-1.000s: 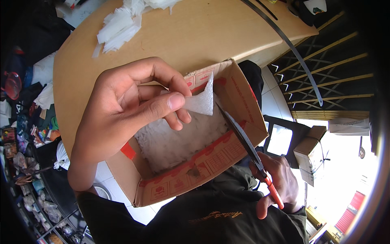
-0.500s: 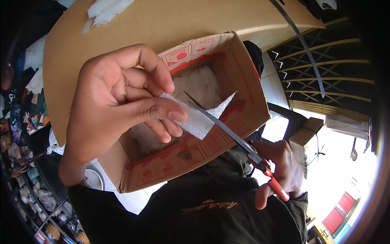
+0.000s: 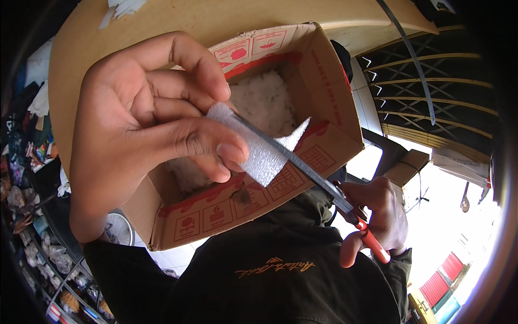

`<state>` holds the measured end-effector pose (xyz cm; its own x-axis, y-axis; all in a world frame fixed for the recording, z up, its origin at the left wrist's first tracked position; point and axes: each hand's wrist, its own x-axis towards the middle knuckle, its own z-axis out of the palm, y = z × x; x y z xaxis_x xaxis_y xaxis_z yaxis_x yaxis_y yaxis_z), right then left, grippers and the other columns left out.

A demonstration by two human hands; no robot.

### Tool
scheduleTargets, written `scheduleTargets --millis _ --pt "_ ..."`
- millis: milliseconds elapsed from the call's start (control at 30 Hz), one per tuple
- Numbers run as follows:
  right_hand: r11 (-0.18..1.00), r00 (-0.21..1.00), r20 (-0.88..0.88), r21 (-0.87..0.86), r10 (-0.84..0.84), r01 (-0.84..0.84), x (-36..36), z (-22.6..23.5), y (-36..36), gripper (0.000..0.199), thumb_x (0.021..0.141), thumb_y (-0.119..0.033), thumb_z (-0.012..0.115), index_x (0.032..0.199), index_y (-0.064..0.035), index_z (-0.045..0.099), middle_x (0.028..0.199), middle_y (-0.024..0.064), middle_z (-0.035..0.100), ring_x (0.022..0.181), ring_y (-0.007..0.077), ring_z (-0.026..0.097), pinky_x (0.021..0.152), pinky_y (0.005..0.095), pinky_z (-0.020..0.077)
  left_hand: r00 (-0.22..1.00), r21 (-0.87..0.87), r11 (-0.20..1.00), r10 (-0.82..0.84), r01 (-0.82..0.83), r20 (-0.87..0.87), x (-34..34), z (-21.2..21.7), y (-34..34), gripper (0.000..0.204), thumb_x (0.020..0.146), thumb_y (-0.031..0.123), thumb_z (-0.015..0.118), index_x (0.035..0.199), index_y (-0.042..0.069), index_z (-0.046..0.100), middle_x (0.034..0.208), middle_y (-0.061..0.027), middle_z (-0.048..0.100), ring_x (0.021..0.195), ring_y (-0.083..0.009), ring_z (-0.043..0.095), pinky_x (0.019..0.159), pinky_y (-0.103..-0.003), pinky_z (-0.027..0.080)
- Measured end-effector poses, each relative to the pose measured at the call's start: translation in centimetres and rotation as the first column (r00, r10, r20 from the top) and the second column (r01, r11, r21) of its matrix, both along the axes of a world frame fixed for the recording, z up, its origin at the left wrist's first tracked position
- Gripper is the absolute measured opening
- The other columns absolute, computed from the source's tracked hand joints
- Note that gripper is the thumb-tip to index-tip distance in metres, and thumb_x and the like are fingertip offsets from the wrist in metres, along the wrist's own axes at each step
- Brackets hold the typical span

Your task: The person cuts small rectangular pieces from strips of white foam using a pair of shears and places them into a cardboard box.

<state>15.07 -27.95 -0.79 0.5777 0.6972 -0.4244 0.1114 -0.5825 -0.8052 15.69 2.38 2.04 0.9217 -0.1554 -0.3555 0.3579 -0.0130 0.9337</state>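
Note:
A thin strip of white foam sheet [image 3: 261, 162] is pinched between the thumb and fingers of my left hand [image 3: 127, 124]. Red-handled scissors [image 3: 315, 175] are gripped in my right hand [image 3: 384, 210], with fingers through the handles. Their dark blades lie across the strip, tips close to my left fingertips. A pointed end of the strip sticks out beyond the blades. Below both hands is an open cardboard box [image 3: 337, 100] with red printing, its bottom covered by small white pieces [image 3: 264, 102]. My left hand hides part of the box.
Behind the box stretches a tan table [image 3: 178, 19], with a stack of white strips [image 3: 127, 6] at its far left. Shelves of bagged goods [image 3: 59, 259] stand at the left. A dark folding gate [image 3: 437, 81] and a smaller cardboard box [image 3: 407, 164] are at the right.
The scissor blades have reached further across the foam strip, toward my left fingertips, and look closer together. The cardboard box and the table sit slightly higher in view.

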Motion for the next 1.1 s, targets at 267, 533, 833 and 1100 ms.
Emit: scheduleTargets --millis 267,533,833,1100 --pt "0.998 1.000 0.007 -0.061 -0.008 0.009 0.3 -0.3 0.6 0.081 0.043 -0.081 0.069 0.062 -0.0050 0.050 0.046 0.0013 0.042 0.039 0.0172 0.044 0.042 0.0305 0.0314 0.976 -0.212 0.963 0.133 -0.168 -0.170 -2.3 -0.9 -1.9 0.054 0.078 0.010 0.073 0.117 -0.009 0.040 0.090 -0.0177 0.061 0.066 -0.0249 0.069 0.053 -0.028 0.059" --pt "0.991 0.988 -0.082 -0.024 -0.133 0.131 -0.4 -0.4 1.2 0.076 0.045 -0.078 0.072 0.057 -0.0079 0.046 0.044 -0.0007 0.038 0.037 0.0151 0.039 0.041 0.0293 0.0268 0.960 -0.203 0.971 0.070 -0.128 -0.270 -3.1 -1.8 -2.2 0.024 0.088 0.010 0.063 0.101 -0.008 0.054 0.085 -0.0155 0.062 0.060 -0.0206 0.066 0.047 -0.026 0.053" --pt "0.996 0.996 -0.024 0.008 -0.086 0.086 -0.8 -1.2 0.7 0.071 0.048 -0.073 0.075 0.057 -0.0082 0.049 0.045 -0.0028 0.036 0.037 0.0106 0.036 0.040 0.0270 0.0250 0.966 -0.194 0.970 0.097 -0.145 -0.241 -3.1 -2.6 -2.2 0.018 0.088 0.007 0.061 0.097 -0.007 0.057 0.082 -0.0153 0.063 0.061 -0.0205 0.065 0.049 -0.028 0.054" --pt "0.991 0.953 -0.286 0.052 -0.102 0.121 -0.9 -2.1 -1.1 0.077 0.045 -0.069 0.079 0.069 -0.0011 0.050 0.051 -0.0009 0.038 0.046 0.0099 0.035 0.044 0.0292 0.0271 0.984 -0.227 0.965 0.100 -0.132 -0.145 -3.7 -3.3 -2.1 0.018 0.090 0.008 0.061 0.100 -0.006 0.058 0.087 -0.0161 0.063 0.068 -0.0210 0.066 0.053 -0.028 0.055"
